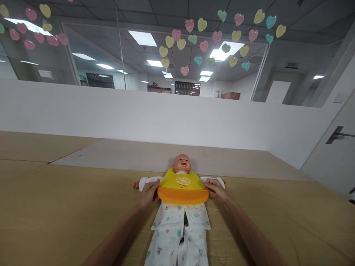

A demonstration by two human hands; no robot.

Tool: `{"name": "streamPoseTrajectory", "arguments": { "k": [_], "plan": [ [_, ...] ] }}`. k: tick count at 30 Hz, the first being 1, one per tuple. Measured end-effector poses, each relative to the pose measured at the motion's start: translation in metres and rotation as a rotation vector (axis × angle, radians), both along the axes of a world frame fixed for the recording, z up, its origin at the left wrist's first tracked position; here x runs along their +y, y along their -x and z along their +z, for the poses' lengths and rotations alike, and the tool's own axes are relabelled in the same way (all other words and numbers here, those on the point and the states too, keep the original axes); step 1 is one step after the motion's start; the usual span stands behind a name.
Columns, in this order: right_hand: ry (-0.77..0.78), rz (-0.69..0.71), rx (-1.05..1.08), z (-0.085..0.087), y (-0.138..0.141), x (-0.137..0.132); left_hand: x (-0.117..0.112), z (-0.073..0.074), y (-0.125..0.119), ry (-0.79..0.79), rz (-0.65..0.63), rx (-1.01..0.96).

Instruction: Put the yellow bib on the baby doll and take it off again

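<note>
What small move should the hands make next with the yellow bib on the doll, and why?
Probably a light, even pull toward the legs to settle it flat: the left hand and right hand each hold one end of the orange pocket of the yellow silicone bib, which lies centred on the baby doll in white sleepsuit.

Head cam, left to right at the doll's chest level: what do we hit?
left hand → yellow bib → right hand → door handle, far right and higher up.

A baby doll (180,207) lay on the wooden table (55,207); the left hand (149,193) and right hand (215,189) gripped the yellow bib (181,186) on its chest.
</note>
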State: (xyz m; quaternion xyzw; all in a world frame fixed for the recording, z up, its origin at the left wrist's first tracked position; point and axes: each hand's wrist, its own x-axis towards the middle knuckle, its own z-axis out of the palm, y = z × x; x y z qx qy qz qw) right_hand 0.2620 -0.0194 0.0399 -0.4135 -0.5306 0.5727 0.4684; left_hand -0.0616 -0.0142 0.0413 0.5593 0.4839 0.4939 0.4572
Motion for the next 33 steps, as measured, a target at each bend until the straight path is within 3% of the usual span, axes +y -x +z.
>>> {"name": "streamPoseTrajectory", "arguments": {
  "k": [7,13,17,22,26,33],
  "plan": [
    [0.000,-0.002,0.088,0.004,-0.005,-0.001,-0.003,0.006,0.006,0.064,-0.206,-0.377],
    [-0.043,-0.042,0.112,0.020,-0.008,-0.005,0.002,0.012,0.011,0.122,-0.291,-0.524],
    [-0.043,-0.015,0.116,0.021,-0.012,-0.007,0.006,0.011,0.019,0.126,-0.324,-0.441],
    [-0.024,0.039,-0.022,0.007,-0.018,-0.011,0.001,0.003,0.031,0.118,-0.408,-0.223],
    [-0.024,0.086,-0.113,-0.002,-0.018,-0.015,-0.003,0.001,0.029,0.113,-0.369,-0.153],
    [-0.060,0.042,-0.207,0.002,-0.018,-0.018,-0.002,0.010,0.022,0.138,-0.251,-0.068]
  ]
}}
